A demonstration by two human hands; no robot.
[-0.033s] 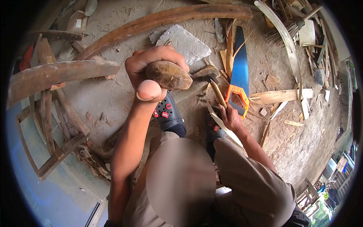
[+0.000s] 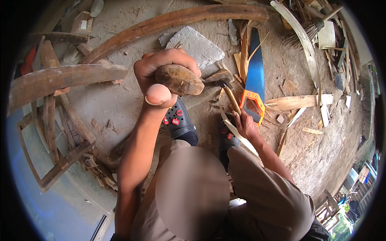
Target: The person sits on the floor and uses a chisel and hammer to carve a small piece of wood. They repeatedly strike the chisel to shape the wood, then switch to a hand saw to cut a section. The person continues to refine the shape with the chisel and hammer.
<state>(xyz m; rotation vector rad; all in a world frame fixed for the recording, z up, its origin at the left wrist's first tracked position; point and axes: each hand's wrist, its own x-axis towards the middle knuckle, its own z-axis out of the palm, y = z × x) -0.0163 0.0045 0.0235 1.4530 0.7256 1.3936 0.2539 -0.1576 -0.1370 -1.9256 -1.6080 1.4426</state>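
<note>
My left hand is raised close to the view, its fingers wrapped round a brown wooden piece with a rounded end, which looks like a thick handle. The thumb points up toward the view. How far this piece extends beyond the fist is hidden. Lower and to the right, my right hand grips a slim wooden handle with a dark metal end. Touching or just behind that end is a curved brownish piece, whose kind I cannot make out. A handsaw with blue blade and orange handle lies just beyond my right hand.
A pale stone slab lies beyond my left hand. Long curved-looking wooden beams cross the far side and left. Wood strips and a twig broom are at right. My dark clogs stand below the hands.
</note>
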